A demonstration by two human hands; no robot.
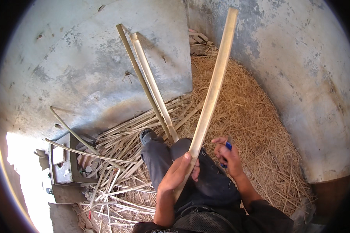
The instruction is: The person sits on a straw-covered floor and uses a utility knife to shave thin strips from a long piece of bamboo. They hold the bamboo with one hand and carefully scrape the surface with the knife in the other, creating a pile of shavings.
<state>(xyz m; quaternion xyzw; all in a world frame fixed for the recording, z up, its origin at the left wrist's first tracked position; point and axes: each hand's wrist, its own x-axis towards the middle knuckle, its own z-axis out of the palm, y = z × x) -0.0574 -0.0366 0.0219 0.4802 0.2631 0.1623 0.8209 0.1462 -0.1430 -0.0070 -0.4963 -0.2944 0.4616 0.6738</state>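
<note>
A long, pale split bamboo strip [212,89] slants up and to the right from my lap, its inner side hollowed. My left hand [178,171] is wrapped around its lower part, thumb lying along the strip. To the right of the strip, over my thigh, my right hand [228,154] is closed on a small blue object [228,146]. Blue shows above and below the fingers, but its kind is hidden by the hand. My right hand is apart from the strip.
Two more bamboo lengths [149,73] lean against the grey wall [85,58]. Many loose strips [120,136] lie in a heap at the left, beside a box-like cabinet [64,171]. Fine shavings [249,108] are piled on the right up to a curved wall [299,58].
</note>
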